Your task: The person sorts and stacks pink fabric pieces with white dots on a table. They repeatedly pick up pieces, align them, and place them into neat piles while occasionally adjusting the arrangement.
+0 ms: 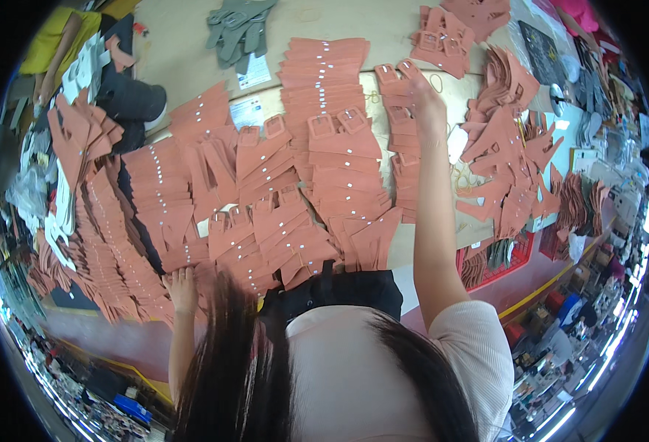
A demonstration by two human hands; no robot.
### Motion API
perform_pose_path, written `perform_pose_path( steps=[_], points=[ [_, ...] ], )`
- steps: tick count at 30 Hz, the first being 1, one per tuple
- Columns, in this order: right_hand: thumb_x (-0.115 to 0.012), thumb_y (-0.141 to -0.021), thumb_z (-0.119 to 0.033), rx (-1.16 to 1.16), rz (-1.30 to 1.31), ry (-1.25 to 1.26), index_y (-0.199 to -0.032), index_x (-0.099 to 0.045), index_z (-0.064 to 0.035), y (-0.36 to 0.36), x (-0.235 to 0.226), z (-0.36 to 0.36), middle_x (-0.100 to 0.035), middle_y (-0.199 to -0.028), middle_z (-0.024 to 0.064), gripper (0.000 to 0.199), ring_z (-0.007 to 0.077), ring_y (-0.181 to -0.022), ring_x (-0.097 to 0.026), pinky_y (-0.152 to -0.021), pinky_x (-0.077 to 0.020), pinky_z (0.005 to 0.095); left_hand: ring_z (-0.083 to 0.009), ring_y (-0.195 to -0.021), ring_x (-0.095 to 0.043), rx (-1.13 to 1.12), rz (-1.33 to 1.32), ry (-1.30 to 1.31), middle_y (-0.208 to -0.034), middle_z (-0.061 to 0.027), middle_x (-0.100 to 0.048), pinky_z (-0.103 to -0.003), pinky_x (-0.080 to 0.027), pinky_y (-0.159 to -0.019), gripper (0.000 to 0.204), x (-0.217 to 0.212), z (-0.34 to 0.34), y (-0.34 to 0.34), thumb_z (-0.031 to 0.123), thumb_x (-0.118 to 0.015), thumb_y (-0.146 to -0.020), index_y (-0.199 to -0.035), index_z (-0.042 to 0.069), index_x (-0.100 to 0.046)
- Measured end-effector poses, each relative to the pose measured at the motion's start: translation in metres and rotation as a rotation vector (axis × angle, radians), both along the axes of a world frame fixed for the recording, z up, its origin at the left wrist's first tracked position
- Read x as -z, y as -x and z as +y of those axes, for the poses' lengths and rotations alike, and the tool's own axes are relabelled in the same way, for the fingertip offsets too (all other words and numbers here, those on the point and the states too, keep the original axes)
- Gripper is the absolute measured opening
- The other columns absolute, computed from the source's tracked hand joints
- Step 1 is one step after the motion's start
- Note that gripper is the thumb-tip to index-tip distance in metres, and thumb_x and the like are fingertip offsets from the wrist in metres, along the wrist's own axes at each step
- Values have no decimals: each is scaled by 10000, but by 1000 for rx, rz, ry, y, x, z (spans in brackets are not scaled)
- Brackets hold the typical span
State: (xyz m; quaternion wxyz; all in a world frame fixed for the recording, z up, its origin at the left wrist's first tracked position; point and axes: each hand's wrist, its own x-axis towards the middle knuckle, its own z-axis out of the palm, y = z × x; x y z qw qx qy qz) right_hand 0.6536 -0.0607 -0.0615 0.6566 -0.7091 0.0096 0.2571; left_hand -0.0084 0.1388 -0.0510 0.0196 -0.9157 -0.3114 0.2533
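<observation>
Work table [184,44] with a pale tan top, seen from above. Rows of overlapping terracotta straps [324,59], some ending in buckle frames [337,124], cover its middle. Loose heaps of the same pieces [509,140] lie at the right, grey cut pieces [236,29] at the far edge, and white paper sheets [249,112] between rows.

Seen from above, the person's right hand [425,99] reaches far across a table [184,44] to touch a stack of terracotta-coloured buckled strap pieces [398,96], while the left hand [182,289] rests flat on overlapping rows of similar flat cut pieces [129,243] near the table's front edge.
</observation>
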Motion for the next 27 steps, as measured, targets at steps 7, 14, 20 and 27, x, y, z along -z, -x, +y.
perform_pose_path(
  steps=[7, 14, 20, 27],
  points=[
    [-690, -826, -308, -387, -730, 625, -1173, -581, 39, 142, -4, -18, -531, -1182, 201, 503, 369, -1097, -533, -899, -457, 411, -250, -1070, -505, -24, -46, 18, -1076, -56, -567, -616, -277, -1004, 439, -2, -1, 0, 226, -697, -732, -1123, 117, -530],
    [-694, -806, -160, -341, -784, 687, -991, -586, 23, 148, -17, -8, -579, -1102, 212, 282, 355, -987, -578, -794, -481, 402, -243, -1090, -497, -41, -42, 27, -1063, -54, -563, -610, -270, -1019, 411, -7, -3, -2, 202, -694, -740, -1107, 124, -527],
    [-591, -896, -125, -241, -666, 420, -986, -539, 9, 153, -40, 2, -665, -856, 167, 170, 285, -707, -646, -669, -497, 349, -246, -1112, -485, -28, -65, 8, -1102, -70, -545, -605, -271, -1021, 411, -12, -3, -7, 185, -688, -741, -1111, 126, -519],
    [-545, -937, -121, -254, -574, 360, -1030, -550, -11, 158, -79, -4, -683, -893, 127, 144, 154, -758, -660, -650, -497, 272, -279, -1117, -477, -115, -205, 84, -1115, -103, -537, -535, -334, -963, 368, -24, -32, -92, 163, -644, -751, -1103, 87, -570]
  ],
)
